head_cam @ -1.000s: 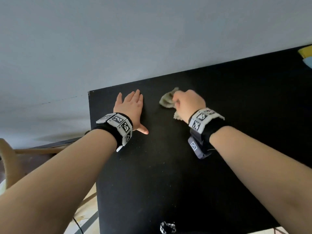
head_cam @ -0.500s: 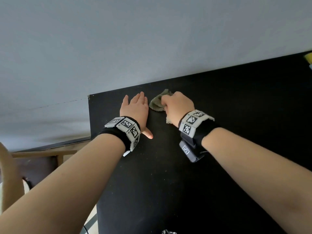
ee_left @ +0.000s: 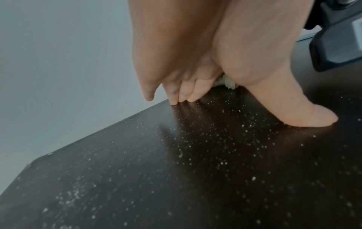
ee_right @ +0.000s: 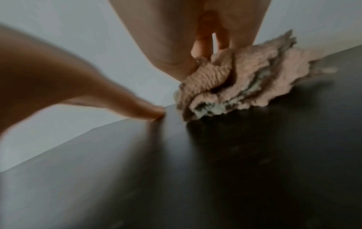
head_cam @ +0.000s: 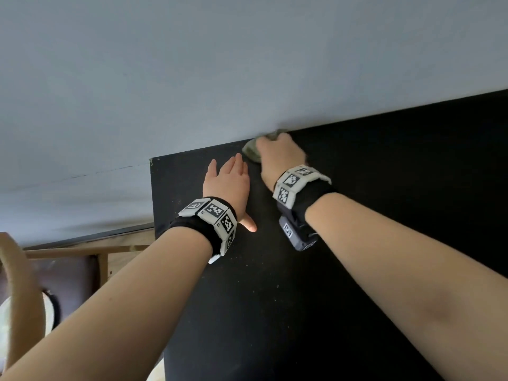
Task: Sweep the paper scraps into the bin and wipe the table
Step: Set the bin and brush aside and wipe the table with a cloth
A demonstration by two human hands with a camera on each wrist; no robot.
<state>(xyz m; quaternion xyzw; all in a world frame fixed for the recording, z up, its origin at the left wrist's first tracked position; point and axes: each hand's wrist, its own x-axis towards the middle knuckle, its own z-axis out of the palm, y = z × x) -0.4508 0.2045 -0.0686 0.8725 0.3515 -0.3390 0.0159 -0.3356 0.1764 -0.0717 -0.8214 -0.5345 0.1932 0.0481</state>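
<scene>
A crumpled greyish cloth lies against the far edge of the black table, and my right hand grips it from above. In the right wrist view the bunched cloth is pressed onto the table under my fingers. My left hand rests flat on the table just left of the cloth, fingers straight and thumb spread. In the left wrist view its fingertips and thumb touch the table, which is dusted with fine white specks.
A grey wall rises directly behind the table's far edge. The table's left edge drops off beside my left hand. Below it at the left are a wooden frame and a curved chair back.
My right hand has slid the cloth away from me, up to the table's far edge by the wall. The left hand stays flat on the table in about the same place.
</scene>
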